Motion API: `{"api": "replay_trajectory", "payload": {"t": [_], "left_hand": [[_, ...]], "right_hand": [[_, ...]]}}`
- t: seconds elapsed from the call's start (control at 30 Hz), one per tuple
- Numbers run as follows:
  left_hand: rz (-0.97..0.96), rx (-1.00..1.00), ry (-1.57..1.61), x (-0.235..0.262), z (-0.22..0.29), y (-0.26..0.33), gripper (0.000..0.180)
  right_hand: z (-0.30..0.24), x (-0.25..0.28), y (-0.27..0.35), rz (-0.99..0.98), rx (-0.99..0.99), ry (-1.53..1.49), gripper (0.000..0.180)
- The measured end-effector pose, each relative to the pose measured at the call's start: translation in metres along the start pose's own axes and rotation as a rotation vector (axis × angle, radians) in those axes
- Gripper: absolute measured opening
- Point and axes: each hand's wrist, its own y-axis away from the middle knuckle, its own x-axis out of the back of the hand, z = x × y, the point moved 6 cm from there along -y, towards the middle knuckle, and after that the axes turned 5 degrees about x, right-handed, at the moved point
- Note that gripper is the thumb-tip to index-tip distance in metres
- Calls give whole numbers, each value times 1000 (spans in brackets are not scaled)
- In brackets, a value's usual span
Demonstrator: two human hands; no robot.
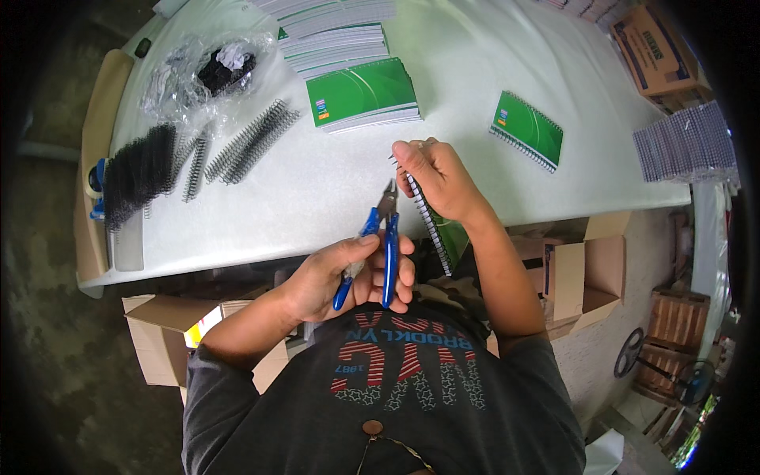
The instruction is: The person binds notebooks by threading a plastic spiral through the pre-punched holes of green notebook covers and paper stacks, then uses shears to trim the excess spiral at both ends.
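Observation:
Blue-handled cutting pliers [391, 265] rest in my left hand [328, 269], fingers curled around the handles and jaws pointing up and away from me. The jaws look slightly apart, just left of my right hand [443, 180]. That hand is closed on the upper end of a green spiral notebook [453, 237], thumb and fingers pinching near the end of its black coil [428, 215]. A short wire end pokes out beside the thumb. The notebook hangs tilted over the table's front edge, partly hidden by my right hand and forearm.
Stacked green notebooks [360, 91] stand at the table's [277, 229] back middle, and one finished-looking spiral notebook [529, 131] lies right. Loose black coils [142, 170] and a clear plastic bag [170, 83] are left. Wrapped bundles [687, 142] sit far right; cardboard boxes [158, 340] stand below.

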Motion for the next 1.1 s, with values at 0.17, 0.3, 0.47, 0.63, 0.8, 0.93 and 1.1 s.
{"api": "replay_trajectory", "payload": {"t": [0.17,0.3,0.47,0.63,0.8,0.93,1.1], "left_hand": [[-52,57,48,-4,3,-1,45],[24,126,-68,-4,0,1,60],[102,107,-69,0,7,2,46],[155,119,-212,13,8,7,53],[209,98,-496,8,12,7,57],[196,136,-205,8,10,8,57],[281,179,-692,13,28,17,54]], "right_hand": [[-9,-1,-1,15,61,18,61],[-11,-2,-1,37,86,25,61],[-18,-1,-2,7,125,202,59],[-16,-8,-3,-40,137,229,55],[-7,-11,1,-67,4,76,53],[-10,-9,1,19,74,-96,55],[-12,-11,4,-2,26,-96,53]]}}
